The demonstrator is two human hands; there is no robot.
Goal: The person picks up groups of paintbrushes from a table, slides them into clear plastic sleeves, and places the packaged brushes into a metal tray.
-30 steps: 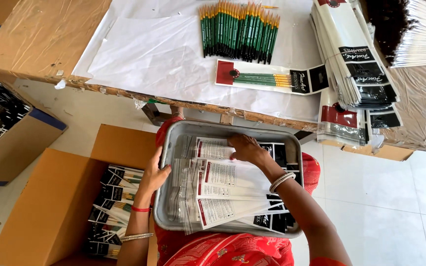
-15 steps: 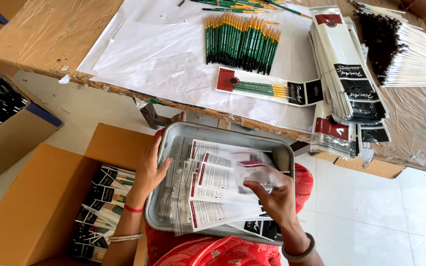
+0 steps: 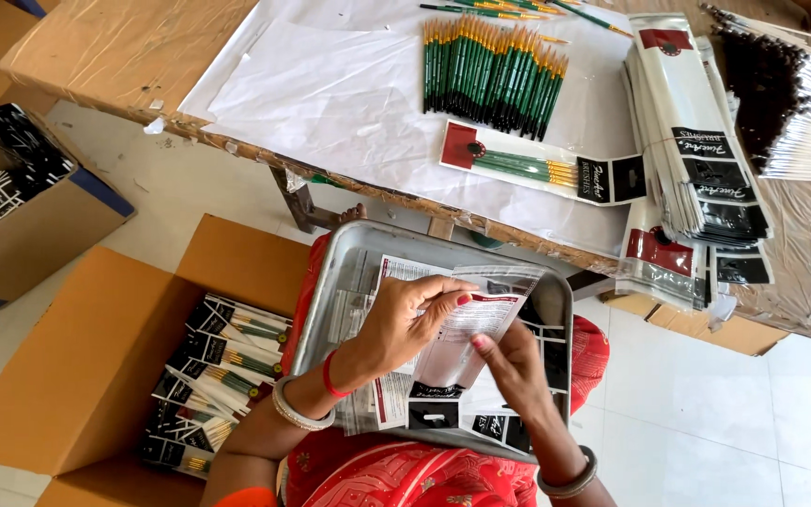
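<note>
Packing bench: paper-covered table (image 3: 330, 103), cardboard box (image 3: 96, 376) on the floor, metal tray (image 3: 349, 272) on the lap.

Half a second ago only the right hand (image 3: 518, 371) held the clear sleeve (image 3: 471, 329), while the left gripped the tray's edge. Now the left hand (image 3: 405, 319) has joined it, and both pinch the sleeve above the tray, fingers pressed together along its edges. Green brushes (image 3: 490, 70) lie on the table.
</note>
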